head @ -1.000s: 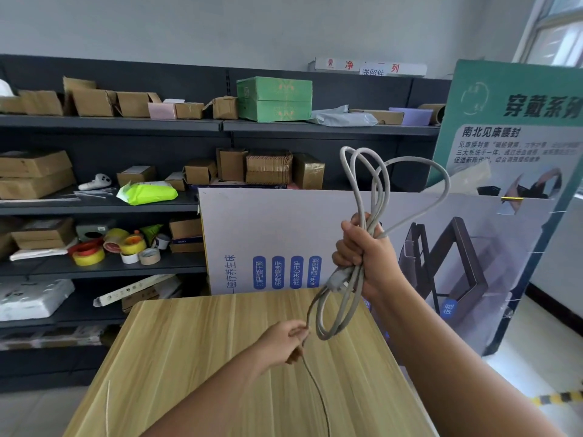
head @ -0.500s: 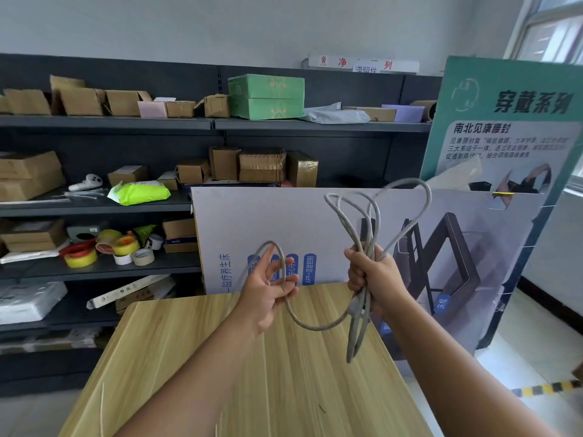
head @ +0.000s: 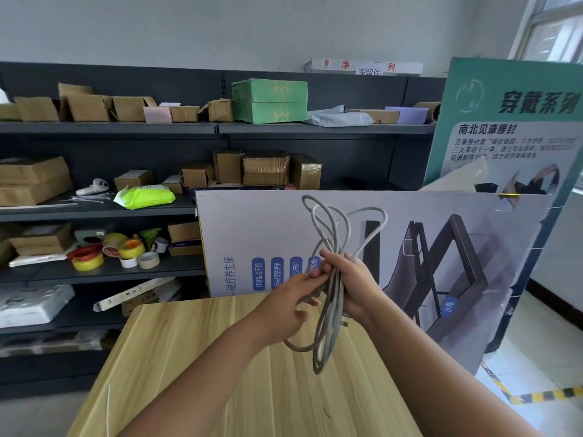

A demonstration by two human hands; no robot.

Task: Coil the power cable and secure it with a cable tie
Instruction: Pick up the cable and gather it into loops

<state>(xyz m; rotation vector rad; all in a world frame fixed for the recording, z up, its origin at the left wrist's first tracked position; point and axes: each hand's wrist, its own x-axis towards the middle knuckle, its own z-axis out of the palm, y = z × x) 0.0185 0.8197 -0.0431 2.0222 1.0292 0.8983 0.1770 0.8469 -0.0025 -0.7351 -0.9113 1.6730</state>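
A grey power cable [head: 331, 323] hangs in several long loops above the far end of the wooden table [head: 195, 357]. My right hand [head: 353, 285] grips the bundle at its middle, with loops rising above the fist and hanging below it. My left hand [head: 293, 304] touches the bundle from the left, its fingers pinching a strand against the coil. A thin pale strip, possibly a cable tie [head: 108, 408], lies near the table's left edge.
Dark shelves [head: 104, 209] behind the table hold cardboard boxes, tape rolls [head: 88, 260] and a green box. A white printed board [head: 284, 241] leans just behind the table's far edge. A green poster [head: 511, 127] stands at the right.
My left hand picked up the loose strand from low over the table, carried it up and right, and now meets the right hand. The right hand lowered the coil.
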